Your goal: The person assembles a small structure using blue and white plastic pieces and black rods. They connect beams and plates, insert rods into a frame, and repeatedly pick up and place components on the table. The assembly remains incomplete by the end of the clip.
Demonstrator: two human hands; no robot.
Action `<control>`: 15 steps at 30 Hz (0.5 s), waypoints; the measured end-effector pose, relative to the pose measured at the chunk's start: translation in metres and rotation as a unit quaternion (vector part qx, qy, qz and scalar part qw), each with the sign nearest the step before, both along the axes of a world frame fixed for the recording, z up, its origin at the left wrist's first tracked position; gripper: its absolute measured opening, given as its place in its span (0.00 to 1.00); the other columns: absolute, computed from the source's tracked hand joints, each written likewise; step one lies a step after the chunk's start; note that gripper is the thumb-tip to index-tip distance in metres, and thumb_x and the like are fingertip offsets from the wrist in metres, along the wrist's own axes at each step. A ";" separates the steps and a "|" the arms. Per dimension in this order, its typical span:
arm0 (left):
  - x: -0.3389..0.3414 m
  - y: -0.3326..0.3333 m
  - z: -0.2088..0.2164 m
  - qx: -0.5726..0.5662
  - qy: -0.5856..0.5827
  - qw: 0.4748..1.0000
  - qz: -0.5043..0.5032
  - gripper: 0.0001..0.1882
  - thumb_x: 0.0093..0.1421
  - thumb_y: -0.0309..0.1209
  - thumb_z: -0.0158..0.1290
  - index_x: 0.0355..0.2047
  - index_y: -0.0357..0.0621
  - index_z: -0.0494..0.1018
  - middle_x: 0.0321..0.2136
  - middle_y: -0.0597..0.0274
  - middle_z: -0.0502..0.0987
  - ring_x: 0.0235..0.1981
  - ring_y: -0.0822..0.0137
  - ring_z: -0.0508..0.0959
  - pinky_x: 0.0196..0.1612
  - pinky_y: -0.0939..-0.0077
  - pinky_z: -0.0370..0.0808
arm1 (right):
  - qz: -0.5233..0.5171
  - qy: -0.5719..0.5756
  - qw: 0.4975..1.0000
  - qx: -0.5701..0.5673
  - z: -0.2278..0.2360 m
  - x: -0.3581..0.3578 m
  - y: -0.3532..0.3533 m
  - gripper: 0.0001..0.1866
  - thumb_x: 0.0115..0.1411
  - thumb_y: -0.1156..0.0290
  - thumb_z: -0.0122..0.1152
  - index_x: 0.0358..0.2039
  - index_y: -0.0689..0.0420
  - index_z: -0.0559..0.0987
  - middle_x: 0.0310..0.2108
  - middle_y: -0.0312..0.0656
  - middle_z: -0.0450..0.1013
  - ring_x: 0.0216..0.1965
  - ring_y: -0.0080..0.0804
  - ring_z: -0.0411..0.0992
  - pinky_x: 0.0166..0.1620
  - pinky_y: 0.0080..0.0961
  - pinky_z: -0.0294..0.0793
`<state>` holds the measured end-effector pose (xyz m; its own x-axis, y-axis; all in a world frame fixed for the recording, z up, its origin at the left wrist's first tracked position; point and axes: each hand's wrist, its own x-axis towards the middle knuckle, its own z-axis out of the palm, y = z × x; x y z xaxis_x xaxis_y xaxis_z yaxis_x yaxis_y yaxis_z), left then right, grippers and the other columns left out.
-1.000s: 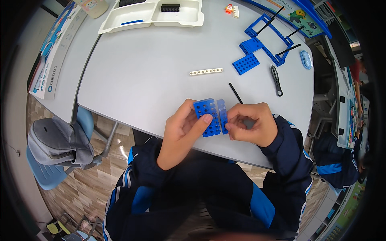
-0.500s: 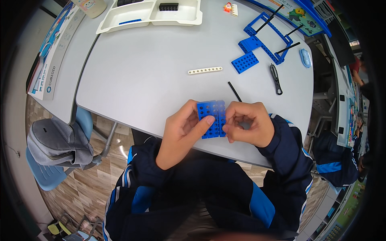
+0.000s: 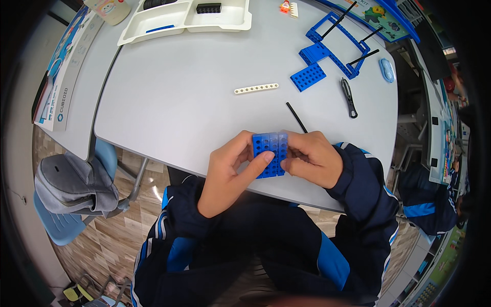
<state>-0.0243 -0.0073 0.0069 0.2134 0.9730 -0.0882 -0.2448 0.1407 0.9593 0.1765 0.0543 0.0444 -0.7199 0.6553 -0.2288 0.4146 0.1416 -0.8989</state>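
Close to the table's near edge, my hands hold a blue building block (image 3: 271, 145) made of strips with rows of round holes. My left hand (image 3: 228, 171) grips its left side, the thumb lying across the front. At the right side, my right hand (image 3: 316, 159) has its thumb and fingers closed on the outermost strip. Just beyond my right hand lies a thin black rod (image 3: 296, 117). Farther off rest a white beam with holes (image 3: 257, 89) and a blue holed plate (image 3: 308, 78).
A blue frame with upright black rods (image 3: 364, 48) stands far right, near a black tool (image 3: 349, 97) and a light-blue oval object (image 3: 386, 70). A white divided tray (image 3: 244, 22) sits at the back left. A small figure (image 3: 285, 6) is at the back.
My right hand has shifted from a pinch at the block's edge to a fuller hold on its right side. The right strip looks closer against the others. The whole view has shifted slightly.
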 end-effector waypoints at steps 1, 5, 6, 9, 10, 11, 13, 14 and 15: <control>0.000 0.000 -0.001 0.001 0.005 1.000 0.000 0.07 0.65 0.26 0.54 0.38 0.33 0.70 0.31 0.64 0.73 0.32 0.78 0.71 0.38 0.79 0.72 | -0.002 0.003 1.000 -0.002 0.000 -0.001 0.000 0.15 0.56 0.71 0.56 0.45 0.61 0.75 0.20 0.45 0.71 0.20 0.37 0.71 0.27 0.29 0.69; 0.000 0.002 -0.006 0.018 0.011 1.000 0.004 0.07 0.64 0.26 0.55 0.36 0.34 0.70 0.28 0.66 0.70 0.29 0.79 0.68 0.36 0.80 0.70 | 0.012 -0.003 1.000 -0.007 -0.001 -0.001 0.001 0.16 0.58 0.70 0.56 0.46 0.60 0.74 0.21 0.46 0.72 0.21 0.42 0.72 0.28 0.31 0.70; 0.000 0.002 -0.007 0.025 0.012 1.000 0.005 0.07 0.64 0.26 0.56 0.36 0.34 0.70 0.28 0.67 0.70 0.28 0.79 0.67 0.35 0.80 0.70 | 0.021 -0.005 1.000 0.000 0.000 0.000 0.002 0.16 0.58 0.69 0.57 0.46 0.60 0.73 0.21 0.47 0.72 0.21 0.42 0.72 0.29 0.31 0.70; 0.000 0.001 -0.008 0.012 0.039 0.999 0.009 0.07 0.63 0.26 0.57 0.33 0.34 0.71 0.25 0.69 0.68 0.27 0.79 0.64 0.34 0.81 0.68 | 0.056 -0.024 0.998 0.013 0.001 0.002 0.006 0.15 0.60 0.68 0.57 0.45 0.61 0.72 0.22 0.48 0.72 0.22 0.46 0.72 0.30 0.33 0.70; -0.001 0.001 -0.007 0.012 0.040 0.999 0.004 0.07 0.62 0.25 0.57 0.33 0.35 0.71 0.24 0.69 0.67 0.27 0.79 0.64 0.34 0.82 0.68 | 0.070 -0.030 0.997 0.011 0.002 0.003 0.007 0.14 0.61 0.68 0.57 0.44 0.61 0.72 0.22 0.48 0.72 0.23 0.47 0.72 0.30 0.34 0.70; -0.002 0.001 -0.007 0.012 0.043 0.999 -0.004 0.07 0.62 0.25 0.58 0.32 0.35 0.71 0.24 0.69 0.67 0.27 0.79 0.64 0.33 0.82 0.67 | 0.084 -0.036 0.996 0.012 0.002 0.003 0.009 0.14 0.61 0.67 0.57 0.43 0.62 0.71 0.22 0.48 0.72 0.23 0.48 0.73 0.30 0.35 0.70; -0.002 0.002 -0.006 0.013 0.029 0.999 -0.010 0.07 0.61 0.25 0.58 0.31 0.35 0.71 0.23 0.69 0.67 0.27 0.80 0.64 0.32 0.82 0.66 | 0.094 -0.023 0.995 -0.007 0.002 0.005 0.009 0.13 0.62 0.67 0.56 0.42 0.62 0.71 0.22 0.49 0.72 0.24 0.49 0.73 0.30 0.36 0.70; -0.001 0.002 -0.006 0.014 0.012 1.000 -0.008 0.07 0.61 0.25 0.59 0.30 0.35 0.71 0.23 0.69 0.67 0.27 0.80 0.64 0.32 0.82 0.65 | 0.099 -0.017 0.995 -0.016 0.001 0.005 0.009 0.12 0.62 0.67 0.56 0.41 0.62 0.71 0.22 0.49 0.72 0.24 0.50 0.73 0.30 0.37 0.70; -0.001 0.002 -0.006 0.014 -0.005 1.000 -0.006 0.08 0.60 0.25 0.59 0.30 0.35 0.71 0.23 0.69 0.67 0.27 0.80 0.64 0.31 0.82 0.65 | 0.097 -0.013 0.995 -0.006 0.001 0.005 0.008 0.12 0.62 0.68 0.56 0.42 0.62 0.71 0.22 0.49 0.72 0.24 0.50 0.73 0.30 0.37 0.70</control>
